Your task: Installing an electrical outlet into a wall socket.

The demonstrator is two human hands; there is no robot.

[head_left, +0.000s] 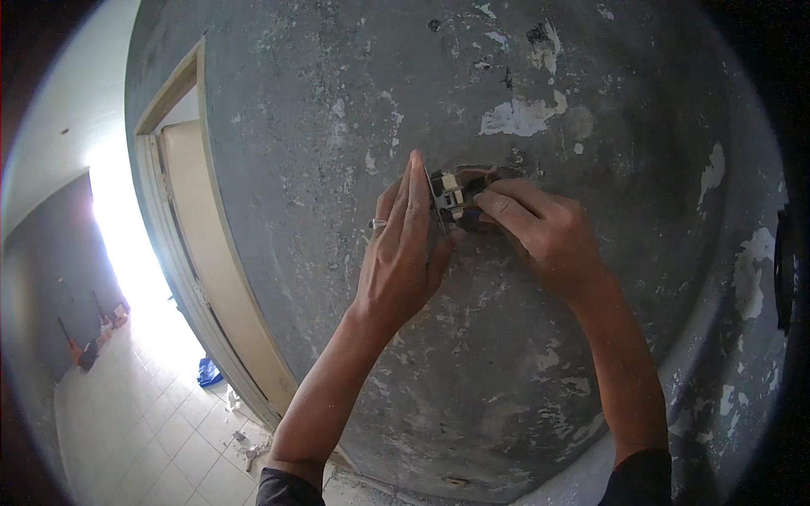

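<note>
An electrical wall plate point(448, 199) stands edge-on, pulled away from the grey wall, with pale switch or socket modules on its back. My left hand point(395, 240) holds it, long fingers pressed flat along its front face and the thumb low by its bottom edge. On the other side, my right hand point(544, 228) is closed in a pinch right behind the modules. What its fingertips grip is too small to make out; dark wiring shows around them. Behind the plate is a rough-edged wall recess point(484, 170), mostly covered by my right hand.
The grey wall point(337, 101) has peeling, pale patches. To the left are a door frame point(221, 219) with a cream door point(190, 181) and a tiled floor point(164, 422). On that floor lie a blue bag point(208, 372) and broken rubble point(246, 447). A dark object point(785, 270) is at the far right.
</note>
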